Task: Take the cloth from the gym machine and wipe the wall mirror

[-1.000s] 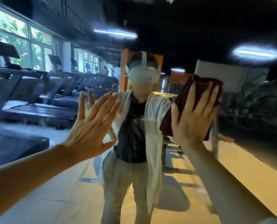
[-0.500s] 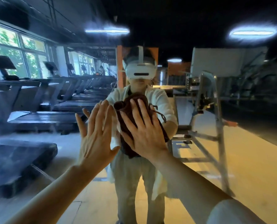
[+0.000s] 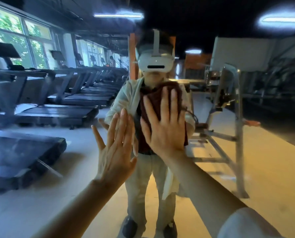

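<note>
Head view: the right hand (image 3: 164, 129) lies flat with straight, slightly spread fingers on a dark maroon cloth (image 3: 153, 102), pressing it against the wall mirror (image 3: 272, 169). The cloth is bunched beneath the palm; its edges show above the fingertips and along both sides of the hand, at about chest height on the reflected person (image 3: 152, 177). The hand does not clench it, it only presses. The left hand (image 3: 115, 148) is raised just beside the right, fingers straight and close together, thumb out, holding nothing. Its fingertips seem to meet their own reflection, so it probably rests flat on the glass, though motion blur makes that contact hard to confirm.

The mirror fills nearly the whole view. In it stands the person, with a white headset (image 3: 154, 61), a pale open shirt and light trousers. To the left a row of treadmills (image 3: 60, 109) runs back beside bright windows (image 3: 19, 40). To the right stands a grey metal gym machine (image 3: 229, 117) on a yellowish floor (image 3: 272, 194). Long ceiling lights (image 3: 118, 15) glow overhead. No container shows anywhere in view.
</note>
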### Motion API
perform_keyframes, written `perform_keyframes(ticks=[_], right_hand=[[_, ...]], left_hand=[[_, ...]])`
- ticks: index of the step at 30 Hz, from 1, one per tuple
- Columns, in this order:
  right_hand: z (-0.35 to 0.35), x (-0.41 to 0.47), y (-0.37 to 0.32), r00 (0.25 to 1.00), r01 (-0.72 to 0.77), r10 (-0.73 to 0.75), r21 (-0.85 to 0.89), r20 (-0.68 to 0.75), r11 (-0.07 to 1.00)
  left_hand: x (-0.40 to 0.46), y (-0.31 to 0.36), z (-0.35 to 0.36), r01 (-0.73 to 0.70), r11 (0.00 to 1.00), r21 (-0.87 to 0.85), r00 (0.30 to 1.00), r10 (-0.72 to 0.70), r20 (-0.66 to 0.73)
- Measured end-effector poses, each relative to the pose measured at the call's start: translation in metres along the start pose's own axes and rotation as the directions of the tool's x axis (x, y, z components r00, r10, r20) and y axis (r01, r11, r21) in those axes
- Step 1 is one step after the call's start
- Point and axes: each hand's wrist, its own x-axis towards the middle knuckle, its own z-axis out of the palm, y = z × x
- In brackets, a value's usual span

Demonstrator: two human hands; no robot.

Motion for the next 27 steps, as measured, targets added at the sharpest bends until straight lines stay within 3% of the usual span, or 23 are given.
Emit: perform_keyframes(ticks=[3, 7, 10, 12, 13, 14, 18, 24, 25, 27], right_hand=[[0.016, -0.088, 0.008, 0.962, 0.238, -0.237, 0.008, 0.136, 0.971], [0.009, -0.163, 0.043, 0.900, 0.339, -0.333, 0.028, 0.282, 0.940], [-0.002, -0.104, 0.045, 0.983, 0.097, -0.095, -0.005, 0.154, 0.995], [-0.004, -0.041, 0.025, 0.991, -0.133, 0.132, 0.013, 0.037, 0.991], [-0.004, -0.016, 0.011, 0.984, -0.178, 0.178, 0.027, 0.007, 0.984], [-0.002, -0.002, -0.005, 0.987, -0.163, 0.163, 0.027, -0.004, 0.986], [0.022, -0.037, -0.050, 0.983, 0.179, -0.180, 0.011, 0.039, 0.984], [0.029, -0.178, -0.008, 0.844, 0.505, -0.487, -0.028, 0.225, 0.863], [0.024, -0.181, 0.009, 0.843, 0.504, -0.482, -0.036, 0.239, 0.863], [0.010, -0.152, 0.041, 0.922, 0.354, -0.339, -0.053, 0.187, 0.934]], left_hand=[[-0.015, 0.004, 0.007, 0.034, 0.999, -0.040, 0.999, -0.033, 0.036], [-0.049, -0.001, 0.009, 0.030, 0.996, -0.081, 0.996, -0.022, 0.092], [-0.062, -0.010, 0.010, 0.066, 0.996, -0.065, 0.993, -0.060, 0.100], [-0.064, -0.012, 0.011, 0.085, 0.995, -0.060, 0.992, -0.078, 0.101], [-0.064, -0.012, 0.011, 0.094, 0.994, -0.064, 0.992, -0.087, 0.096], [-0.065, -0.011, 0.011, 0.105, 0.992, -0.068, 0.991, -0.098, 0.091], [-0.071, -0.014, 0.015, 0.163, 0.983, -0.083, 0.984, -0.156, 0.084], [-0.096, -0.008, 0.018, 0.209, 0.973, -0.102, 0.970, -0.193, 0.147], [-0.099, -0.002, 0.018, 0.211, 0.970, -0.125, 0.971, -0.192, 0.142], [-0.096, 0.013, 0.019, 0.192, 0.966, -0.174, 0.978, -0.174, 0.114]])
